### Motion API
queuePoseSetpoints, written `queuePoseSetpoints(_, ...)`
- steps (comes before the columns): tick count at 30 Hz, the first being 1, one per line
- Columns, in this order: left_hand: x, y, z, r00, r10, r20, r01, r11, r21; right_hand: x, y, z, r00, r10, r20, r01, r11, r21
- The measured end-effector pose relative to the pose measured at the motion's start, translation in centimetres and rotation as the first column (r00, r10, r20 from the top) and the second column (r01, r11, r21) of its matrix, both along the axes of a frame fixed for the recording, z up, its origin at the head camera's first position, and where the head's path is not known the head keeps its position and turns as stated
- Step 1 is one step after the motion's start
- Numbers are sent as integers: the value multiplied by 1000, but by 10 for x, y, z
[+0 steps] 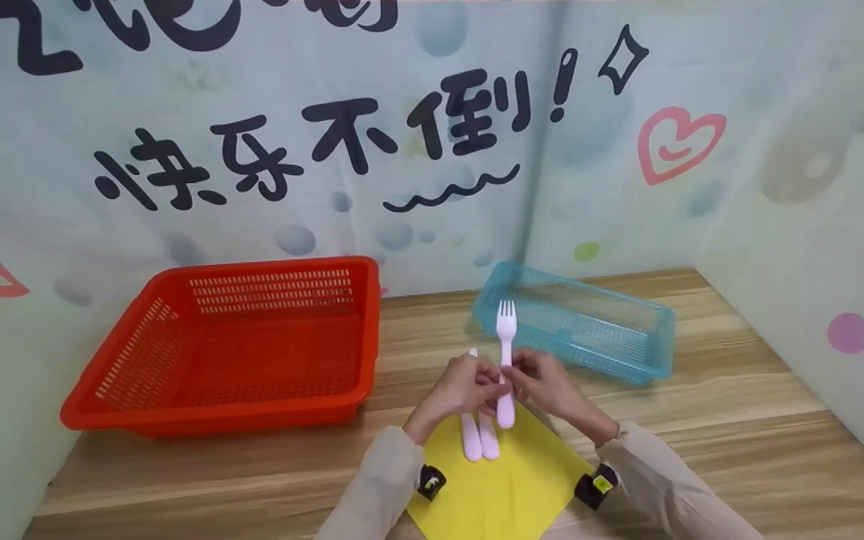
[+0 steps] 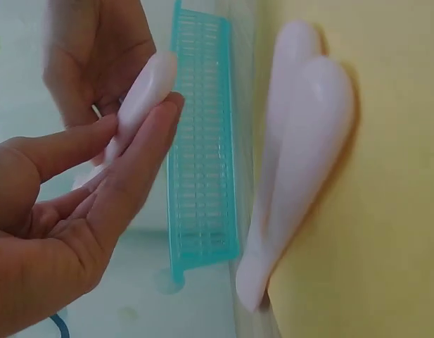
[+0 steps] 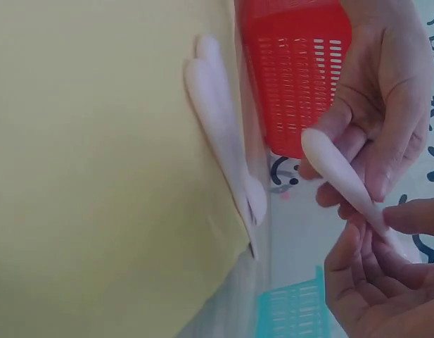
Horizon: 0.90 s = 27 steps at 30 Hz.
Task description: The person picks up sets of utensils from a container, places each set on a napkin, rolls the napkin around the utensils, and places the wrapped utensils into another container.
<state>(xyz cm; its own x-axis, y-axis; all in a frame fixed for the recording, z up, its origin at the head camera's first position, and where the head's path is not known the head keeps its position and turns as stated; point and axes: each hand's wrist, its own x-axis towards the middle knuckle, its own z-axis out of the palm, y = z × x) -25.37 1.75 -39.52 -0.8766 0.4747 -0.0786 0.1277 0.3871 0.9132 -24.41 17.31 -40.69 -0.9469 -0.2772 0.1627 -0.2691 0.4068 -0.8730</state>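
A pale pink fork [image 1: 506, 326] is held upright in the head view, tines pointing away, above a yellow sheet [image 1: 492, 499]. My left hand [image 1: 466, 386] pinches its handle between thumb and fingers. On the other side, my right hand [image 1: 552, 386] pinches the same fork near mid-length. Two more pale pink utensils [image 1: 471, 439] lie side by side on the yellow sheet, their handles toward me; the left hand covers their middles in the head view. In the right wrist view the utensils [image 3: 217, 120] touch along their length, and the fork's rounded handle end [image 3: 329, 165] shows between both hands.
A large red plastic basket [image 1: 368, 337] stands at the left of the wooden table [image 1: 252, 480]. Behind the hands, at the right, sits a translucent blue basket [image 1: 661, 337]. A printed curtain [image 1: 432, 247] closes off the back.
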Motion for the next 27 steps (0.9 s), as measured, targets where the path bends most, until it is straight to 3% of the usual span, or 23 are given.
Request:
queuePoseSetpoints(4,2,-8,-3,996,-34,-84,28,996,-80,-1,0,-8,995,77,59,-80,996,38)
queuePoseSetpoints(6,3,-11,-4,985,-71,-154,51,990,-131,-1,-1,-12,992,101,73,-107,991,76)
queuePoseSetpoints(10,8,-16,-6,966,-143,-213,81,958,-276,-3,-2,-18,991,101,86,-113,983,147)
queuePoseSetpoints(17,19,-15,-10,976,-195,-102,120,859,-498,-5,-8,-22,990,-5,143,-29,972,233)
queuePoseSetpoints(21,23,-14,-12,971,-216,-100,128,830,-543,-7,-13,-23,989,-29,146,-7,971,240)
queuePoseSetpoints(27,25,-15,-14,954,-258,-153,129,812,-569,-6,-16,-24,988,-71,138,30,960,277)
